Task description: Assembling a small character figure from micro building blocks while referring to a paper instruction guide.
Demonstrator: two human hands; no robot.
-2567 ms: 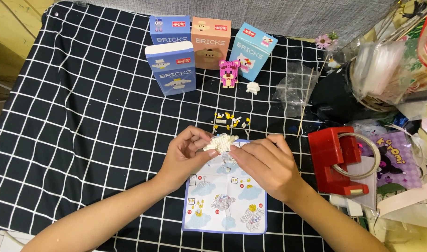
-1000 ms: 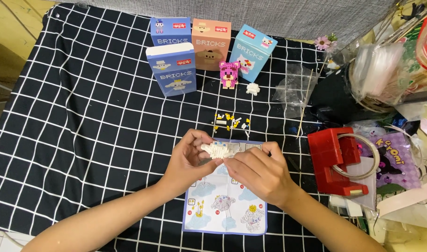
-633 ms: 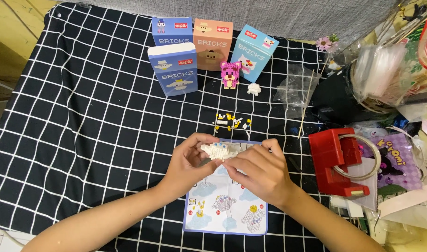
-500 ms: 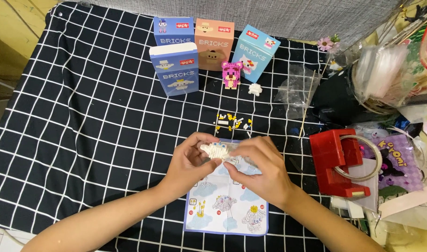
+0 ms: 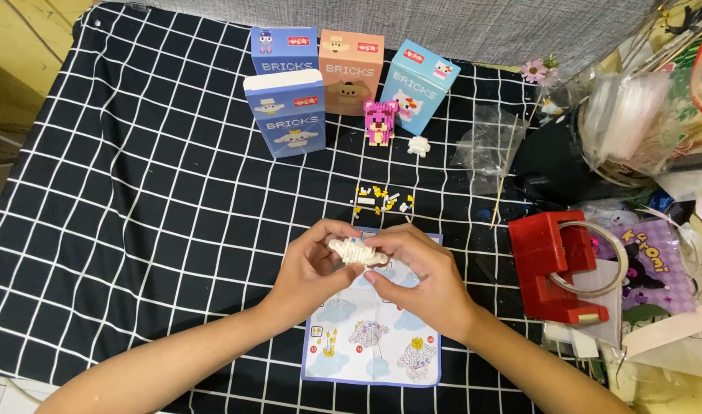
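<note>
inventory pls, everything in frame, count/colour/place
white brick model: 1, white, held between both hands
instruction sheet: 1, pale blue, under the hands
loose bricks: small pile, yellow and white, above the sheet
boxes: 4, two blue, one orange, one light blue, far edge
pink figure: 1, beside the boxes
tape dispenser: 1, red, right
checked cloth: 1, black and white, covering the table
left hand, right hand: both gripping the model

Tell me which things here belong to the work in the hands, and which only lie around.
In use: white brick model, held by left hand and right hand; instruction sheet; loose small bricks.
Lying about: four boxes; pink figure; red tape dispenser.
</note>
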